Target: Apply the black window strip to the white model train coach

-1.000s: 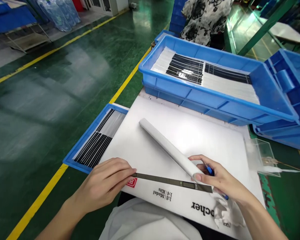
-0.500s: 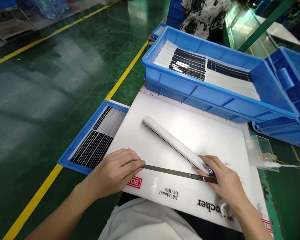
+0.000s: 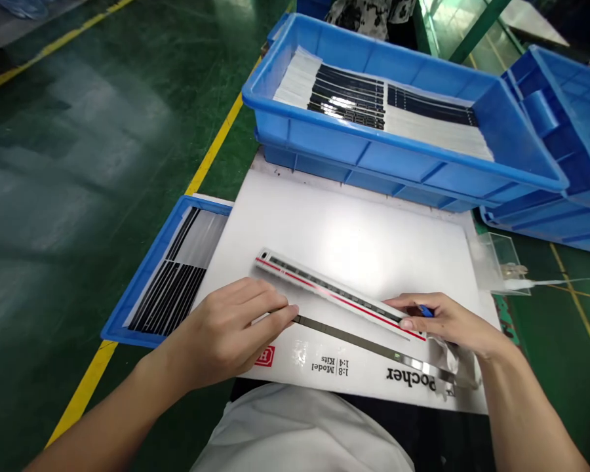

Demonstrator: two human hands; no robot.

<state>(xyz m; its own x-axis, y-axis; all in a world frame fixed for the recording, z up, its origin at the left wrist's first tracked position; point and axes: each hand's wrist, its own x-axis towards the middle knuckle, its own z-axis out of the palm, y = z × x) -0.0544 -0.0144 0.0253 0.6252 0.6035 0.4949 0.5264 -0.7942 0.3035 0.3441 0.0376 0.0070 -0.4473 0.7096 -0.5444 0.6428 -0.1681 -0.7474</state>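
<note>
My left hand [image 3: 231, 328] pinches the left end of a long, thin, dark translucent strip [image 3: 349, 339], which slants down to the right just above the white board. My right hand [image 3: 440, 321] grips the right end of a white model train carriage shell [image 3: 324, 287]. A row of dark windows and a red stripe show on the shell's side. Tucked in the same hand is a small blue object [image 3: 426, 311], mostly hidden by the fingers. The strip lies in front of the shell, nearer to me, and its right end runs below my right hand.
A printed white board [image 3: 295, 203] covers the work surface. Behind it stands a blue crate [image 3: 403, 154] holding rows of dark and white strips. A blue tray [image 3: 152, 255] with more dark strips sits lower left. At right are more blue crates [image 3: 560, 216] and a clear box [image 3: 504, 262].
The shell has rolled over, so its windowed, red-striped side now faces me. My right hand has let go of the strip's right end and keeps the shell. The view has shifted slightly.
</note>
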